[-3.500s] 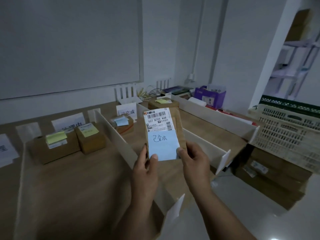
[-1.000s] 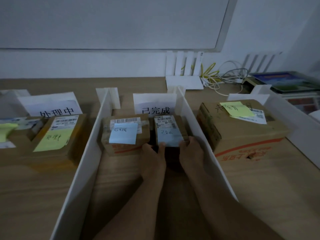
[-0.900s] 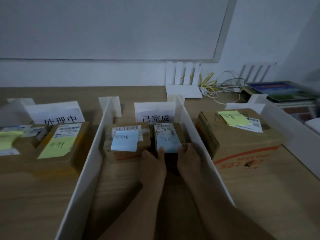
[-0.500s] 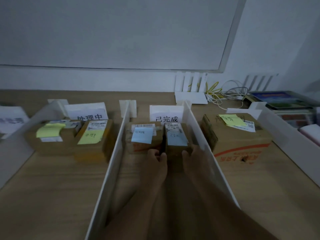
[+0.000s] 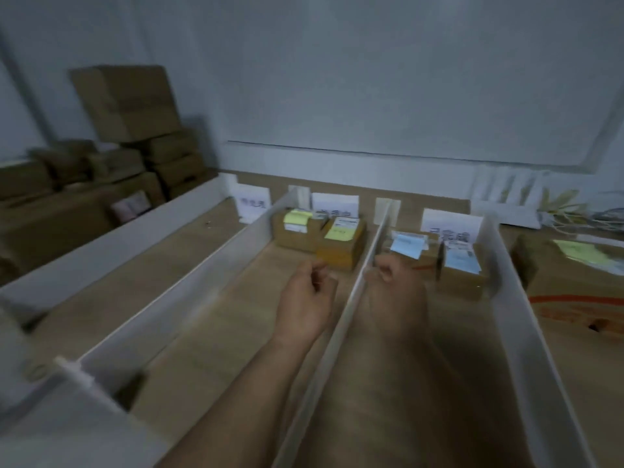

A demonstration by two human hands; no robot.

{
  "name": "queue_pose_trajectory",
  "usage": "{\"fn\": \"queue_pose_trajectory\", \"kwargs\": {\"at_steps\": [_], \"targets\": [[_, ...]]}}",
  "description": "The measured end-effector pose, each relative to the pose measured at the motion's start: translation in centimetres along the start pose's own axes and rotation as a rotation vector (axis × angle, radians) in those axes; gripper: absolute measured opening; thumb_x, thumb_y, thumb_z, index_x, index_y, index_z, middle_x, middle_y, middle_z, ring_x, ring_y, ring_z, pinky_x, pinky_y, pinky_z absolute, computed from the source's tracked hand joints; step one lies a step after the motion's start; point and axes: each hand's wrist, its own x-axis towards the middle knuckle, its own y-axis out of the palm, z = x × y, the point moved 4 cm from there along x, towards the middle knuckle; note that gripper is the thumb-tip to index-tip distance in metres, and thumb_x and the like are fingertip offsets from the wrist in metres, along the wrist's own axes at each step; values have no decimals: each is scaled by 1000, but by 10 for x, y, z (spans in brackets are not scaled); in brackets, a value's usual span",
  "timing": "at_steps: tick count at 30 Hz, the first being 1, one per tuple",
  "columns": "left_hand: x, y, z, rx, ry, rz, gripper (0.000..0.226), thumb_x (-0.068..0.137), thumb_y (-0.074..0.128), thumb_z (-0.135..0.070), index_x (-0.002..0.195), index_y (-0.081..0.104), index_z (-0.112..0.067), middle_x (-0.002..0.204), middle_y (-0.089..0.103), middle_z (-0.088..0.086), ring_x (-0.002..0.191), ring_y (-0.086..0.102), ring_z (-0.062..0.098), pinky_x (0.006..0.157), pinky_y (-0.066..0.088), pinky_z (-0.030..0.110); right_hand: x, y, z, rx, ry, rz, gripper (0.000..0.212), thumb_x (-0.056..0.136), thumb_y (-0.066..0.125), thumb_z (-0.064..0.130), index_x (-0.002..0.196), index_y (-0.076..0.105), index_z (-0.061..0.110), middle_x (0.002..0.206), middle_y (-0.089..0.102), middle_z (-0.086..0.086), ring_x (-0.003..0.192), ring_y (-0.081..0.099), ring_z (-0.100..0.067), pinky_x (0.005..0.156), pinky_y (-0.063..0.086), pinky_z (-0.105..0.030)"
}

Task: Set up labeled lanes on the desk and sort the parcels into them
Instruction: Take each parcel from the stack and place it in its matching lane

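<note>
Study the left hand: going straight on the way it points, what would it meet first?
Most likely the near parcel with the yellow note, which stands just ahead of the left hand. Blur leaves the depth unsure.

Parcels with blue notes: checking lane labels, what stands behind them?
A white label card stands behind the parcels with blue notes; its characters are too blurred to read, and its lower edge is covered by them.
</note>
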Motion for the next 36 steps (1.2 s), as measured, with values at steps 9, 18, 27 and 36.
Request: {"fn": "queue_pose_trajectory", "kwargs": {"at_steps": [9, 18, 27, 36], "targets": [[-43, -163, 77, -134, -129, -260, 28, 89, 61, -28, 116, 55, -28, 104, 62, -6, 96, 59, 10, 92, 51, 42, -94, 117, 95, 80, -197, 300, 37, 95, 52, 30, 132, 51, 24, 133, 54, 4, 116, 53, -12, 89, 42, -28], [-26, -322, 150, -183, -179, -460, 34, 89, 60, -28, 122, 55, -23, 105, 61, -5, 100, 59, 12, 93, 50, 44, -150, 272, 198, 53, -312, 505, 39, 95, 52, 32, 133, 48, 26, 132, 53, 4, 109, 53, -10, 81, 46, -20], [12, -507, 243, -128, -206, -569, 31, 89, 60, -31, 118, 56, -24, 102, 62, -8, 93, 60, 7, 88, 51, 33, -219, 460, 307, 92, -346, 648, 37, 95, 52, 31, 132, 49, 25, 131, 53, 5, 109, 52, -10, 83, 42, -24], [51, -609, 319, -102, -263, -606, 31, 91, 58, -28, 122, 52, -25, 106, 59, -10, 95, 56, 3, 88, 51, 31, -242, 593, 354, 97, -339, 721, 37, 96, 51, 30, 132, 50, 23, 131, 56, 4, 113, 55, -11, 93, 49, -29]]}}
